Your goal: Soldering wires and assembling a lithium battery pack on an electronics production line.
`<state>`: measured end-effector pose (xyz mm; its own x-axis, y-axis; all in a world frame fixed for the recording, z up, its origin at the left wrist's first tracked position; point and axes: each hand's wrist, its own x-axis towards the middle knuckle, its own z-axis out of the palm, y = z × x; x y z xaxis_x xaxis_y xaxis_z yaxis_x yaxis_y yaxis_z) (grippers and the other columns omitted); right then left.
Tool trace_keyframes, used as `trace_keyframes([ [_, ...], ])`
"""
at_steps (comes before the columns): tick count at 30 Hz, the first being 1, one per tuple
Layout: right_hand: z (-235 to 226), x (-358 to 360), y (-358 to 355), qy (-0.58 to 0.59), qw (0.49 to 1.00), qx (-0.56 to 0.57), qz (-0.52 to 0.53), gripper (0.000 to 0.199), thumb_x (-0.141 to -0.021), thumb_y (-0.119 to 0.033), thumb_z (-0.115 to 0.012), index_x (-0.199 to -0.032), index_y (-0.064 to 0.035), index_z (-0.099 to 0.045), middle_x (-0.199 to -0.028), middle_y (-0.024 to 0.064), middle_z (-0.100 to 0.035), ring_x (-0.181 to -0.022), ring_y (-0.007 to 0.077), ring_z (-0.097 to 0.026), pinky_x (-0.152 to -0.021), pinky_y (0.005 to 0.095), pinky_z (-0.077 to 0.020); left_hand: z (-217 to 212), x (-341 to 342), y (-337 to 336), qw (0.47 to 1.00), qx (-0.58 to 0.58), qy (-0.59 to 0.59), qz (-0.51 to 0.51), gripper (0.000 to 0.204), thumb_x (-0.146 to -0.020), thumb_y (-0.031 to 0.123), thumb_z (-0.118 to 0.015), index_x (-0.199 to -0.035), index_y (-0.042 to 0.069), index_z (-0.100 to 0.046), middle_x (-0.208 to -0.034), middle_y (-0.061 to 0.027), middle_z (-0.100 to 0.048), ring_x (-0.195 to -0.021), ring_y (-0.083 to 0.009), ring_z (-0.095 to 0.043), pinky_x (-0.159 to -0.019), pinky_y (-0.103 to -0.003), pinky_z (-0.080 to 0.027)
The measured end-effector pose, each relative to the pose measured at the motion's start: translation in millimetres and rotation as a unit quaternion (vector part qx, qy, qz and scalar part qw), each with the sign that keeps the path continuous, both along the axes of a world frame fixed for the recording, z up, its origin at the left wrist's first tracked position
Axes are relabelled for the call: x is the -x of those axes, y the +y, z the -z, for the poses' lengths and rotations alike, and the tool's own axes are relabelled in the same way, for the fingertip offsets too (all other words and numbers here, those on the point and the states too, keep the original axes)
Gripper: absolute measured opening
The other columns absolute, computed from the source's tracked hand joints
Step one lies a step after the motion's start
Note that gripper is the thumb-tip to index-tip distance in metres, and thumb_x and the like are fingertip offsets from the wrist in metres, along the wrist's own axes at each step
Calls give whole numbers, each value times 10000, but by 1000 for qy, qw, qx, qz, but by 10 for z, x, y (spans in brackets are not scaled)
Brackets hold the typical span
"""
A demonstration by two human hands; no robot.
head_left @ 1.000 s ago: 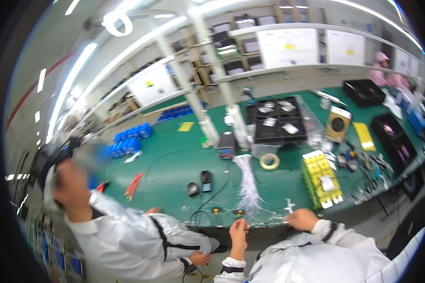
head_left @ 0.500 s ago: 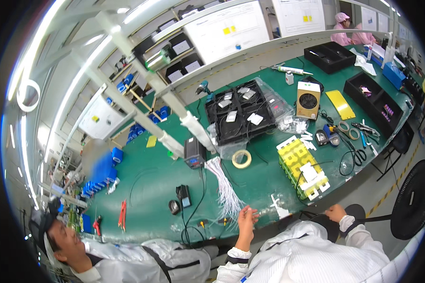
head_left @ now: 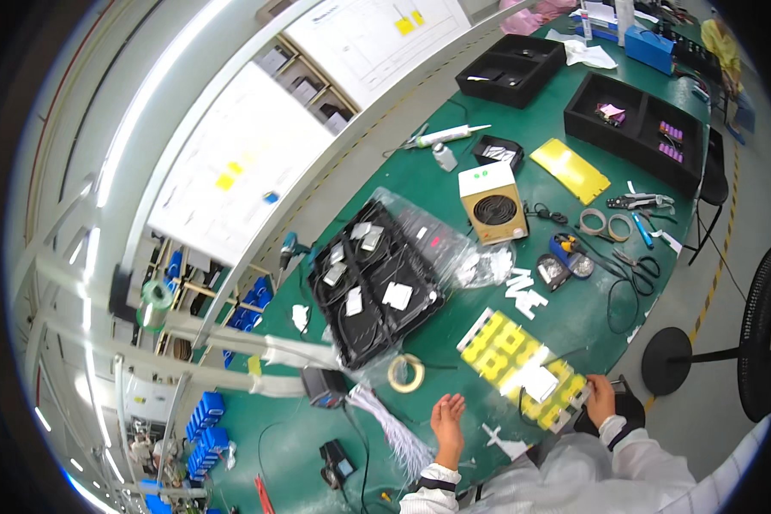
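1. Head view: the left hand (head_left: 447, 421) is hovering open, fingers spread, holding nothing, just beyond the near-left end of the yellow tray (head_left: 522, 364).
2. The right hand (head_left: 600, 398) is resting at the tray's near-right corner, fingers curled on its edge; the hands are well apart.
3. The tray is lying flat on the green bench (head_left: 454, 197).
4. A tape roll (head_left: 405, 373) is sitting just left of the tray, a white wire bundle (head_left: 394, 424) lying further left.
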<state>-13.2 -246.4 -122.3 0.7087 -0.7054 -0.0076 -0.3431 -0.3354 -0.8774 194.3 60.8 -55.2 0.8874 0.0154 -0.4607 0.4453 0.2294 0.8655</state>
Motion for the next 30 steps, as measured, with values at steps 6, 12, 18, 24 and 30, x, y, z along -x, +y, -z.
trace_keyframes([
  [6,207,-309,3,-32,996,-61,49,199,-1059,-95,-509,-1162,11,-642,-1115,162,-688,-1025,301,-663,-910,377,-517,721,-535,-499,992,-68,-109,9,244,-1080,175,-554,-1170,-36,-639,-1142,-99,-685,-1042,-164,-653,-958,-322,-530],
  [12,410,-542,162,-243,925,-259,137,337,-1108,-266,-482,-1279,9,-574,-1147,160,-711,-1011,253,-690,-942,395,-539,942,-609,-759,993,50,-104,3,344,-1122,276,-444,-1206,-4,-626,-1102,-84,-701,-979,-148,-670,-873,-302,-547],
  [18,203,-562,167,-265,877,-386,109,501,-1077,-468,-497,-1213,9,-571,-1115,190,-724,-1041,286,-707,-941,426,-573,1125,-649,-813,987,67,-138,51,365,-1097,273,-477,-1292,-14,-590,-1183,-149,-699,-1013,-246,-713,-842,-397,-613],
  [24,326,-556,414,-312,844,-411,150,417,-1051,-359,-584,-1215,24,-581,-1152,217,-694,-1054,295,-696,-977,434,-570,1570,-602,-708,966,257,-13,7,450,-1091,305,-410,-1367,-20,-552,-1308,-229,-651,-1092,-359,-695,-910,-489,-601],
  [30,396,-555,397,-238,923,-294,67,336,-1013,-225,-629,-1209,45,-591,-1224,236,-643,-1138,323,-653,-1021,450,-531,1926,-675,-543,828,552,-10,94,585,-1075,454,-311,-1482,63,-465,-1581,-221,-414,-1399,-416,-449,-1167,-559,-365],
])
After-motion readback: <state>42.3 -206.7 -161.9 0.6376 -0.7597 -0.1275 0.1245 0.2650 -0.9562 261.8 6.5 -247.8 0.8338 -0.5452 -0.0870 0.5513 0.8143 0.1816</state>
